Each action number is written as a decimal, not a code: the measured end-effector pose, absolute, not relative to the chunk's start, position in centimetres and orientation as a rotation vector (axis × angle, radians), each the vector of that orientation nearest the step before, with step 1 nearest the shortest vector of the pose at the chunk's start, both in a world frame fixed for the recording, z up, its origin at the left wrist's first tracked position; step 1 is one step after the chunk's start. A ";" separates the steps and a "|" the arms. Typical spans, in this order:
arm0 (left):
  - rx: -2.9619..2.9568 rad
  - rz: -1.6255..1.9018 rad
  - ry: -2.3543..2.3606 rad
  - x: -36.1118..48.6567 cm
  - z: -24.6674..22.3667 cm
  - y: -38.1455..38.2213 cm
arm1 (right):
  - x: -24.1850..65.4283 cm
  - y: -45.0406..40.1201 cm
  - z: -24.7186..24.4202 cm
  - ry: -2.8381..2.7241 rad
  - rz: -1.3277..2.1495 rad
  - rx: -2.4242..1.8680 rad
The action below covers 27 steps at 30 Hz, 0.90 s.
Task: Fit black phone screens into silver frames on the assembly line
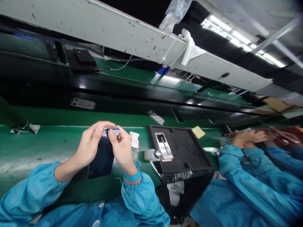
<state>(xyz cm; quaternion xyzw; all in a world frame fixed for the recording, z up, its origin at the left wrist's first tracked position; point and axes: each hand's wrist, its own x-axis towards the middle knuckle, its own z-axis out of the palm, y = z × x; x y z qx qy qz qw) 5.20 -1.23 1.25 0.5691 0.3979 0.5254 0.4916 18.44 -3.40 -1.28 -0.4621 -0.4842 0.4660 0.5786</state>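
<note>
Above a green workbench [35,151], the left hand [91,143] and right hand [121,151] both grip a dark phone [101,159], fingertips pressing its top edge, handling unfinished, beside a black tray [187,151].

Bright ceiling strip lights [239,36] at two o'clock throw white glare onto the glossy black conveyor [165,88]. Wide-angle distortion tilts and bends straight rails; the co-worker's hands [251,137] at three o'clock smear with blur.
</note>
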 end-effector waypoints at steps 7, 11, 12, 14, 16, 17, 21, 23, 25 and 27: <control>0.658 1.328 0.861 4.0 5.1 2.2 | 19.8 -6.2 -3.7 -1.515 1.536 -0.950; 0.616 1.375 0.836 4.8 5.6 2.0 | 19.2 -5.9 -5.1 -1.335 1.546 -0.937; 0.612 1.391 0.846 5.1 5.5 2.0 | 18.8 -5.8 -5.5 -1.276 1.558 -0.929; 0.611 1.427 0.863 5.6 5.4 2.0 | 17.9 -5.6 -6.1 -1.195 1.580 -0.912; 0.629 1.460 0.858 6.0 5.2 2.3 | 17.2 -5.5 -6.4 -1.159 1.597 -0.909; 0.639 1.476 0.854 6.2 5.1 2.5 | 17.0 -5.5 -6.5 -1.143 1.605 -0.907; 0.676 1.479 0.870 6.6 4.2 3.2 | 16.8 -5.0 -6.5 -1.109 1.664 -0.900; 0.690 1.485 0.886 7.2 3.4 3.7 | 17.0 -4.3 -6.6 -1.112 1.721 -0.885; 0.697 1.506 0.900 8.4 2.5 4.6 | 17.4 -3.3 -7.0 -1.094 1.737 -0.888; 0.668 1.474 0.909 10.3 1.4 6.0 | 18.2 -2.3 -7.4 -1.034 1.675 -0.936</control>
